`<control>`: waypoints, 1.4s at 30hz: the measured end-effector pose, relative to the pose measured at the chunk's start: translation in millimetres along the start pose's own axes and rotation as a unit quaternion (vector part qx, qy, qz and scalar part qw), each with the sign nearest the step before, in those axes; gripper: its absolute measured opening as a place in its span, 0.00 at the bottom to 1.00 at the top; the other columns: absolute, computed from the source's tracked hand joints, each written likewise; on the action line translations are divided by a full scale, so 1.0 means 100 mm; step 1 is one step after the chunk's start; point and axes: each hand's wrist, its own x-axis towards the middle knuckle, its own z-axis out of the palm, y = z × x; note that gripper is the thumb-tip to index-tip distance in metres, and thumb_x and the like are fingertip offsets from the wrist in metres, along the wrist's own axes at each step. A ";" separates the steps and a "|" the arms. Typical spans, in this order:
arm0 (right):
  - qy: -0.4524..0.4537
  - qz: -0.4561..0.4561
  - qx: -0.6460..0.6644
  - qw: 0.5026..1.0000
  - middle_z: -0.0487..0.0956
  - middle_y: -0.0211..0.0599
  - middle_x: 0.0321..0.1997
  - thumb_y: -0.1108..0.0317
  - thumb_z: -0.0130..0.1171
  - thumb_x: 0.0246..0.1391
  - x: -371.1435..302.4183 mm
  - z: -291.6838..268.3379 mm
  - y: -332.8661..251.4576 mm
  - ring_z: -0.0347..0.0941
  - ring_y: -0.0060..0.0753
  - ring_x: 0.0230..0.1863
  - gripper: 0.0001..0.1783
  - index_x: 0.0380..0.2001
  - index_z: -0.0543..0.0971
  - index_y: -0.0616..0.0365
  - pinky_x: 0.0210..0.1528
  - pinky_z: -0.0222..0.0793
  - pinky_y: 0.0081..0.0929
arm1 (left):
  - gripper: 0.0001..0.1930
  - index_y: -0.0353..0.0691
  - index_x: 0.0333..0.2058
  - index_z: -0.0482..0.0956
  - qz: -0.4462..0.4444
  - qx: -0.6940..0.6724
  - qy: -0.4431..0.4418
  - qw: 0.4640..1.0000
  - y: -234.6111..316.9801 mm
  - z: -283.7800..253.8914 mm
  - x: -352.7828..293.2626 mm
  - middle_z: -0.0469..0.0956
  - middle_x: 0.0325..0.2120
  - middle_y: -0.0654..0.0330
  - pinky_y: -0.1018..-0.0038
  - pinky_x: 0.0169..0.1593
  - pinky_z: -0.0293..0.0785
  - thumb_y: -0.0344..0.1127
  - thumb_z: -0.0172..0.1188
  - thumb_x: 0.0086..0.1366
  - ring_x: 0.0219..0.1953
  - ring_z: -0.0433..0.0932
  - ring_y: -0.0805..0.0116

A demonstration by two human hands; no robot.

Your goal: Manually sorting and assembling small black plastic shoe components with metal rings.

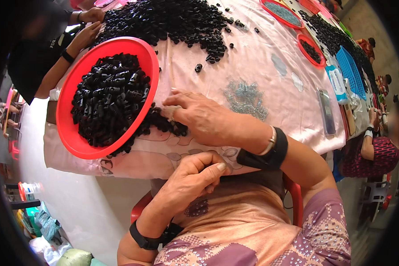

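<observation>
My left hand [197, 175] is closed at the table's near edge, thumb pressed against the curled fingers; whatever may be inside is hidden. Just beyond it, my right hand [204, 117] reaches left with its fingers partly stretched, a pale wrap on at least one. Its fingertips are by a loose heap of small black plastic pieces [166, 124], which look like cord-lock parts. Beside that heap, a large red bowl [151, 57] leans toward me, full of similar black pieces [111, 97]. Right of my right hand lies a small pile of silvery coil springs [248, 99].
A large spread of black pieces [168, 20] covers the table's far side, where another person's hands [91, 24] work. To the right are red trays [312, 51], a blue basket [350, 71], a wipes pack [337, 84] and a phone [326, 111]. A pink cloth [270, 53] covers the table.
</observation>
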 end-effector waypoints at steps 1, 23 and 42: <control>0.012 0.009 -0.008 1.000 0.72 0.49 0.57 0.79 0.55 0.42 -0.07 -0.04 -0.06 0.63 0.54 0.63 0.25 0.49 0.75 0.61 0.66 0.59 0.42 | 0.12 0.37 0.36 0.77 0.001 0.001 0.000 1.000 0.01 0.01 0.00 0.67 0.22 0.72 0.86 0.26 0.60 0.41 0.53 0.71 0.24 0.63 0.86; 0.101 0.011 0.040 0.994 0.76 0.44 0.45 0.82 0.56 0.39 -0.37 -0.10 -0.15 0.74 0.48 0.42 0.24 0.46 0.79 0.59 0.45 0.74 0.35 | 0.13 0.35 0.35 0.78 0.011 0.013 -0.038 0.999 0.05 0.04 -0.06 0.68 0.19 0.71 0.84 0.26 0.60 0.40 0.54 0.70 0.22 0.63 0.84; 0.042 0.123 -0.046 0.990 0.73 0.48 0.43 0.77 0.58 0.43 0.00 -0.20 -0.05 0.74 0.52 0.45 0.14 0.37 0.78 0.59 0.45 0.74 0.40 | 0.13 0.36 0.34 0.75 0.014 0.015 -0.040 0.999 0.02 0.02 -0.04 0.66 0.20 0.71 0.84 0.26 0.60 0.41 0.52 0.70 0.23 0.63 0.84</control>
